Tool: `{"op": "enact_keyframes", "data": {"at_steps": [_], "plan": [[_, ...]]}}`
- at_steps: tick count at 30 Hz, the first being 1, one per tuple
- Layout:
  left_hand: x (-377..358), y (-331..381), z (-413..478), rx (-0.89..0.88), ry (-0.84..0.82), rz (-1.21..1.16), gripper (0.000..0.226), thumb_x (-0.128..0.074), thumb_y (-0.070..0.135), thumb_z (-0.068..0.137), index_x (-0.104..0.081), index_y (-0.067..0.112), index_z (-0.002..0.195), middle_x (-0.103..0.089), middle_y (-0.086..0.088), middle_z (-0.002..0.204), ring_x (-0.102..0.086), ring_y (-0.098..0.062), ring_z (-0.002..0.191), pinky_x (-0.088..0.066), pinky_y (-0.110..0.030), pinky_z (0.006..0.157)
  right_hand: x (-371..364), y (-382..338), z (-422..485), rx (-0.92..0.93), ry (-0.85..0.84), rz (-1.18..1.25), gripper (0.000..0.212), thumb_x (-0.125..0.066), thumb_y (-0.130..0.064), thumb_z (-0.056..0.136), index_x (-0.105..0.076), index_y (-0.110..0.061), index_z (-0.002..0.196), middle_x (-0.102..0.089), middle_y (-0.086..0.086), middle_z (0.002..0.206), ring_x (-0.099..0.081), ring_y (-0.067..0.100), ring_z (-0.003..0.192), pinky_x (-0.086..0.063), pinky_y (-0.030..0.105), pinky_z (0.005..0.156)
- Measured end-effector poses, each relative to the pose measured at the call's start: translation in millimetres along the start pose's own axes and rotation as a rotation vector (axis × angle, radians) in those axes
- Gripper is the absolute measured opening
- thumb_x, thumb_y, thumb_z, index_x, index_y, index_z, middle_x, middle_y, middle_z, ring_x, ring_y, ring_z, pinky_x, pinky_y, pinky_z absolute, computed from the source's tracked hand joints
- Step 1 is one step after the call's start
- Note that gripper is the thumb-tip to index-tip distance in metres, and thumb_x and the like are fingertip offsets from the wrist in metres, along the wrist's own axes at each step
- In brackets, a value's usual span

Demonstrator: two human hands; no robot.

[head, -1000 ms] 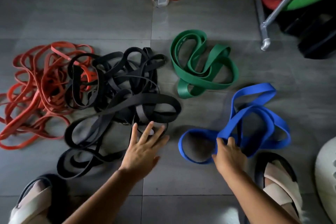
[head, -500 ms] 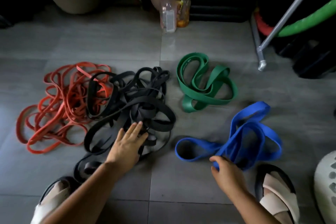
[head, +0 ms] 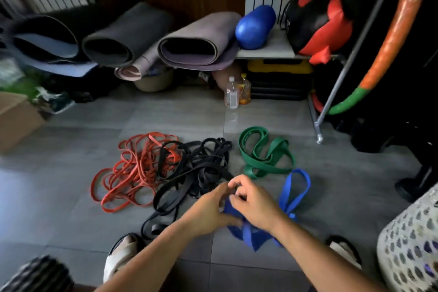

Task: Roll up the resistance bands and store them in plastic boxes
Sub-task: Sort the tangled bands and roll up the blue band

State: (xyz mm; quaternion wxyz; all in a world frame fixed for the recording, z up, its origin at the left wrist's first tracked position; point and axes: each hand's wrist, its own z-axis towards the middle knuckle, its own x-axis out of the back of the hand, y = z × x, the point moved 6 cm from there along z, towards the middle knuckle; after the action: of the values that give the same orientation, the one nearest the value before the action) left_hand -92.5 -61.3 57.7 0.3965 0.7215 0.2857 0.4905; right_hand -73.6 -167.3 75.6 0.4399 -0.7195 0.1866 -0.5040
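On the tiled floor, a black tangle is overlapped by a red tangle on its left, and a green band lies to the far right. The blue band is held near centre, gathered between the left hand and the right hand, with fingers curled closely round it. Its free loop is left trailing, so it could be snagged by the black tangle, and a slack roll could spring open. The pinch itself is blurred and partly covered. No plastic box can be made out.
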Motion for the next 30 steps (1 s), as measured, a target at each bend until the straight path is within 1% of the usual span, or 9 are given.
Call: {"op": "enact_keyframes", "data": {"at_steps": [5, 8, 11, 14, 17, 20, 22, 25, 30], "plan": [[24.7, 50.8, -46.7, -0.033, 0.207, -0.355, 0.044, -0.073, -0.010, 0.070, -0.058, 0.020, 0.099, -0.069, 0.007, 0.091, -0.065, -0.003, 0.086, -0.052, -0.021, 0.080, 35.9, -60.9, -29.5, 0.132, 0.033, 0.213, 0.016, -0.053, -0.001, 0.089, -0.051, -0.018, 0.089, -0.049, -0.009, 0.056, -0.042, 0.000, 0.050, -0.034, 0.012, 0.056], [36.8, 64.9, -62.3, -0.053, 0.264, -0.493, 0.034, -0.067, -0.017, 0.070, -0.060, 0.010, 0.090, -0.071, 0.005, 0.076, -0.065, -0.009, 0.074, -0.052, -0.023, 0.070, 48.0, -73.7, -40.5, 0.168, 0.056, 0.224, 0.014, -0.056, -0.006, 0.089, -0.055, -0.020, 0.088, -0.056, -0.002, 0.074, -0.048, 0.005, 0.065, -0.040, 0.015, 0.067], [39.5, 74.9, -64.7, -0.096, 0.253, -0.564, 0.032, -0.066, -0.017, 0.070, -0.061, 0.008, 0.090, -0.071, 0.001, 0.077, -0.064, -0.012, 0.072, -0.053, -0.023, 0.069, 51.5, -73.5, -46.0, 0.201, -0.004, 0.150, 0.011, -0.061, -0.032, 0.087, -0.055, -0.029, 0.096, -0.054, -0.001, 0.100, -0.052, 0.004, 0.082, -0.041, 0.010, 0.077], [36.8, 71.8, -58.9, -0.082, 0.248, -0.636, 0.034, -0.071, -0.014, 0.068, -0.062, 0.010, 0.090, -0.071, -0.001, 0.085, -0.065, -0.012, 0.078, -0.053, -0.023, 0.072, 38.2, -62.1, -48.2, 0.138, -0.198, 0.151, 0.045, -0.064, -0.053, 0.076, -0.043, -0.044, 0.114, -0.045, -0.019, 0.123, -0.045, -0.012, 0.110, -0.037, 0.006, 0.090], [36.1, 62.1, -51.2, -0.047, 0.239, -0.715, 0.032, -0.073, 0.000, 0.060, -0.063, 0.013, 0.087, -0.070, -0.002, 0.080, -0.064, -0.014, 0.073, -0.052, -0.023, 0.069, 20.1, -53.2, -38.1, 0.076, -0.262, 0.217, 0.048, -0.069, -0.023, 0.083, -0.038, -0.042, 0.114, -0.053, -0.013, 0.119, -0.051, -0.003, 0.110, -0.043, 0.015, 0.092], [42.5, 51.8, -45.4, 0.006, 0.203, -0.759, 0.032, -0.072, 0.001, 0.063, -0.063, 0.010, 0.092, -0.069, -0.003, 0.076, -0.063, -0.015, 0.067, -0.050, -0.026, 0.071, 18.2, -49.7, -20.2, 0.110, -0.134, -0.008, 0.029, -0.061, -0.035, 0.087, -0.042, -0.039, 0.109, -0.059, -0.007, 0.109, -0.056, 0.010, 0.104, -0.046, 0.032, 0.091], [47.0, 43.2, -41.2, 0.041, 0.172, -0.693, 0.033, -0.073, -0.001, 0.071, -0.063, 0.010, 0.101, -0.068, -0.004, 0.083, -0.064, -0.015, 0.071, -0.050, -0.026, 0.074, 17.6, -46.0, -11.7, 0.121, -0.116, -0.167, 0.020, -0.057, -0.041, 0.088, -0.039, -0.035, 0.096, -0.055, -0.013, 0.092, -0.055, 0.010, 0.091, -0.044, 0.024, 0.079], [42.7, 28.3, -32.9, 0.107, 0.122, -0.704, 0.025, -0.068, 0.006, 0.081, -0.061, 0.013, 0.104, -0.062, -0.004, 0.083, -0.063, -0.014, 0.074, -0.052, -0.024, 0.070, 11.7, -43.3, -3.0, 0.120, -0.125, -0.256, 0.029, -0.057, -0.039, 0.088, -0.030, -0.031, 0.080, -0.045, -0.012, 0.075, -0.046, 0.007, 0.070, -0.037, 0.019, 0.065], [28.5, -23.0, -21.1, 0.312, 0.169, -0.826, 0.025, -0.060, 0.008, 0.088, -0.054, 0.012, 0.112, -0.060, -0.006, 0.085, -0.064, -0.014, 0.071, -0.053, -0.024, 0.063, -9.4, -9.5, 14.6, -0.073, -0.170, -0.331, 0.030, -0.055, -0.039, 0.089, -0.035, -0.017, 0.092, -0.054, -0.001, 0.095, -0.052, 0.019, 0.088, -0.038, 0.031, 0.075]]}}
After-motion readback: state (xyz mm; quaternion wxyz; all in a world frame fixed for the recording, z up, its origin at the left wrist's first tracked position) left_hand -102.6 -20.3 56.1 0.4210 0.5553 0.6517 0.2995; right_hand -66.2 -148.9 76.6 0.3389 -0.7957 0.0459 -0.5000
